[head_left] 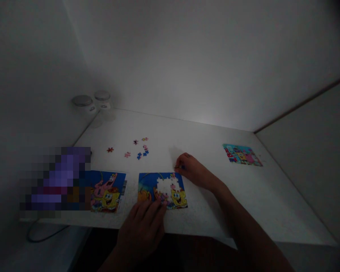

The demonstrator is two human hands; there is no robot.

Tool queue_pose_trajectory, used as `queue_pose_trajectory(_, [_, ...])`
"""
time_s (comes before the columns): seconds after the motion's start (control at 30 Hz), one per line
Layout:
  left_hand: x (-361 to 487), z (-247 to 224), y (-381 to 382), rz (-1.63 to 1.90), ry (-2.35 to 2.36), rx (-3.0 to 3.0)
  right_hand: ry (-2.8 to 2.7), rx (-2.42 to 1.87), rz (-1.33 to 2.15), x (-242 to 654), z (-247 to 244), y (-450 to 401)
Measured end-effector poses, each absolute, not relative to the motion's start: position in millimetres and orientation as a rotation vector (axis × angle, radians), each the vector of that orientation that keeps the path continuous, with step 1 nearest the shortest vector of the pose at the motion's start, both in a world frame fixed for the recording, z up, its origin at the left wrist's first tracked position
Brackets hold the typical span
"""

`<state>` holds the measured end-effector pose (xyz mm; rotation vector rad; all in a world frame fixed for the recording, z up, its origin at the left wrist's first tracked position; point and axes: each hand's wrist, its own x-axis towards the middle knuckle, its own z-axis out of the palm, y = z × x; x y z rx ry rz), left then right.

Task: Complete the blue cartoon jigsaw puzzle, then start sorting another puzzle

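Left hand and right hand flank jigsaw puzzle.

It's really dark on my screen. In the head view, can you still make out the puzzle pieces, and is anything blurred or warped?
Head view: underexposed throughout, so the left hand and right hand read as dark shapes; the loose jigsaw pieces are small and soft, but their colours show; a pixelated block hides the left end of the table; the frame edges look stretched.

This looks like a home to me: a dim white nook with a plain desk, two lidded jars by its corner, and a kids' puzzle on top.
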<state>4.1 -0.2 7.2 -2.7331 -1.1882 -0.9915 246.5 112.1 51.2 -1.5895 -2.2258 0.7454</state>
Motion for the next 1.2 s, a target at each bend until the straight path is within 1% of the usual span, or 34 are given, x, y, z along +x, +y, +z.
queue_pose_trajectory(0.2, [4,7,1,-0.977,-1.175,-2.742,-2.068,-1.391,1.09,222,67,100])
queue_pose_trajectory(0.3, [4,8,1,-0.985,-1.176,-2.722,-2.18,-1.214,1.257,205,67,92])
queue_pose_trajectory(0.43, [4,13,1,-0.964,-1.171,-2.739,-2.325,-1.055,1.225,194,60,87])
queue_pose_trajectory(0.67, [4,14,2,-0.972,-1.168,-2.748,-2.282,-1.185,1.141,193,55,84])
queue_pose_trajectory(0.87, [4,14,1,-0.962,-1.18,-2.746,-2.31,-1.188,1.012,187,50,79])
queue_pose_trajectory(1.03, [5,14,1,-0.992,-1.194,-2.736,-2.251,-1.152,1.05,189,43,80])
queue_pose_trajectory(1.2, [5,13,1,-1.0,-1.196,-2.742,-2.254,-1.086,1.089,191,47,81])
